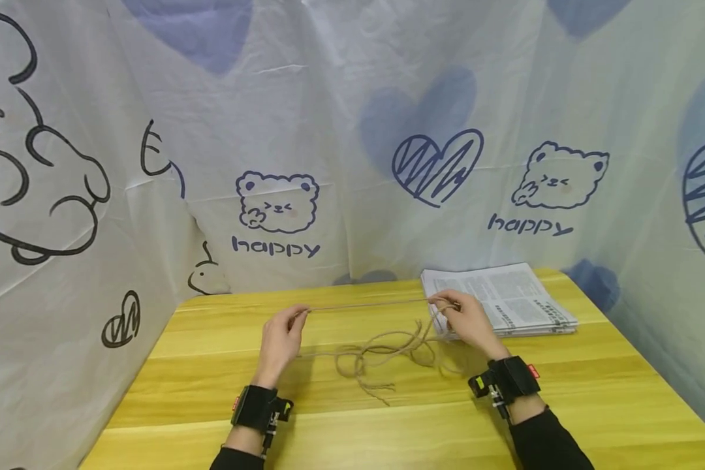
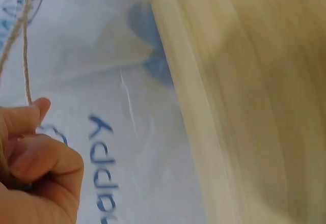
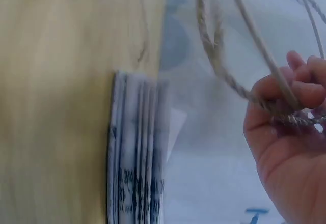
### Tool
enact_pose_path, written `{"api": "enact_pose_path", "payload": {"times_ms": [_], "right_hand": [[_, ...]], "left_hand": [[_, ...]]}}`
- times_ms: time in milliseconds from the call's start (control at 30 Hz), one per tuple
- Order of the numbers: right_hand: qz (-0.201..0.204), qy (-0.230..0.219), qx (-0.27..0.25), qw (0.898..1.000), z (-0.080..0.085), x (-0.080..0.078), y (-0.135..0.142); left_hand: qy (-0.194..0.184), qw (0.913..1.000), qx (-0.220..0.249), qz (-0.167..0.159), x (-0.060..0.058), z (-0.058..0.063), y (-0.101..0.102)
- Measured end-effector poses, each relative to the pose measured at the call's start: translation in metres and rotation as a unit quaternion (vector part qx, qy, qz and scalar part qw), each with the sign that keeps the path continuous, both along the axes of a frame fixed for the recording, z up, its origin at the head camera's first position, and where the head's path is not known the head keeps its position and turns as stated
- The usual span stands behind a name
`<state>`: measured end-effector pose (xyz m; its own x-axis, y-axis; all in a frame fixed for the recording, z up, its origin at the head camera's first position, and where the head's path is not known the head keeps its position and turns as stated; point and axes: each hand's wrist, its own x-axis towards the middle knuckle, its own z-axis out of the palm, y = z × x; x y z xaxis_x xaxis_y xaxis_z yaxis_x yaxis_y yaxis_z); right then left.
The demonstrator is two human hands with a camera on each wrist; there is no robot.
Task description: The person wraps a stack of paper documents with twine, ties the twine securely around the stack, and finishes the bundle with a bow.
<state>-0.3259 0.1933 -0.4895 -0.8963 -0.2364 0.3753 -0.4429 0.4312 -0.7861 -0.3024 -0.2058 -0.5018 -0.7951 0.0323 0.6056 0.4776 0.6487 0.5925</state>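
Note:
A length of tan twine point(image 1: 370, 304) runs nearly straight between the two hands, above the table. My left hand point(image 1: 279, 339) pinches one end of this stretch between thumb and finger; the left wrist view shows the twine point(image 2: 26, 56) rising from those fingertips. At the other end, my right hand point(image 1: 467, 320) grips the twine with curled fingers. Several strands of twine point(image 3: 216, 63) pass through that hand in the right wrist view. The slack hangs in loose, tangled loops between the hands, with frayed ends; whether the loops touch the tabletop is hard to tell.
A stack of folded newspapers point(image 1: 505, 294) lies at the table's back right, just beyond the right hand. The yellow wood-grain table point(image 1: 411, 434) meets a white printed cloth point(image 1: 341, 150) hung behind it and at both sides. A black camera strap circles each wrist.

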Motion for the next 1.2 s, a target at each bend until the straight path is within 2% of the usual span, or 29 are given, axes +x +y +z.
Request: {"api": "enact_pose_path", "payload": {"times_ms": [33,100,133,200,267,300,367,400,467,500,567,633,700,767,867,967,1100,1200], "right_hand": [[-0.001,-0.015,-0.003,1.0,0.01,0.006,0.004],[-0.014,-0.037,-0.007,0.999,0.023,0.015,0.012],[-0.014,-0.039,-0.001,0.999,0.02,0.011,0.021],[-0.028,-0.035,0.006,0.999,0.0,-0.003,0.042],[-0.039,-0.032,0.01,0.999,-0.025,-0.021,0.065],[-0.044,-0.031,0.008,0.999,-0.037,-0.03,0.077],[-0.057,-0.042,0.001,0.998,-0.047,-0.04,0.096],[-0.056,-0.042,0.0,0.998,-0.049,-0.041,0.105],[-0.061,-0.046,-0.002,0.997,-0.043,-0.036,0.116],[-0.067,-0.048,-0.005,0.997,-0.035,-0.03,0.119],[-0.077,-0.06,0.001,0.995,-0.01,-0.011,0.122],[-0.097,-0.069,0.01,0.993,0.017,0.011,0.123],[-0.114,-0.071,0.035,0.99,0.038,0.028,0.127],[-0.125,-0.067,0.071,0.987,0.049,0.039,0.135],[-0.126,-0.043,0.118,0.984,0.051,0.047,0.153],[-0.137,-0.05,0.111,0.983,0.049,0.05,0.173],[-0.152,-0.09,0.055,0.983,0.04,0.046,0.196],[-0.152,-0.092,0.051,0.983,0.032,0.039,0.204]], "left_hand": [[-0.011,0.9995,-0.006,0.027,-0.001,0.0,-0.004],[-0.04,0.9974,-0.006,0.061,-0.016,-0.015,-0.022],[-0.046,0.9956,-0.007,0.081,-0.023,-0.024,-0.031],[-0.063,0.991,-0.001,0.118,-0.035,-0.039,-0.049],[-0.096,0.9852,0.056,0.13,-0.038,-0.042,-0.064],[-0.108,0.9812,0.092,0.131,-0.037,-0.04,-0.07],[-0.119,0.9732,0.147,0.131,-0.033,-0.034,-0.081],[-0.12,0.9703,0.16,0.136,-0.028,-0.028,-0.085],[-0.108,0.9717,0.147,0.15,-0.013,-0.009,-0.088],[-0.101,0.9737,0.129,0.158,-0.004,0.002,-0.088],[-0.075,0.9778,0.077,0.18,0.014,0.025,-0.089],[-0.059,0.9774,0.043,0.198,0.031,0.046,-0.089],[-0.052,0.9748,0.02,0.216,0.042,0.058,-0.094],[-0.051,0.9723,0.003,0.228,0.047,0.06,-0.102],[-0.061,0.9679,-0.014,0.243,0.05,0.058,-0.113],[-0.077,0.9618,-0.013,0.262,0.051,0.054,-0.122],[-0.11,0.9418,-0.038,0.315,0.054,0.05,-0.128],[-0.143,0.9249,-0.069,0.345,0.056,0.047,-0.128]]}}
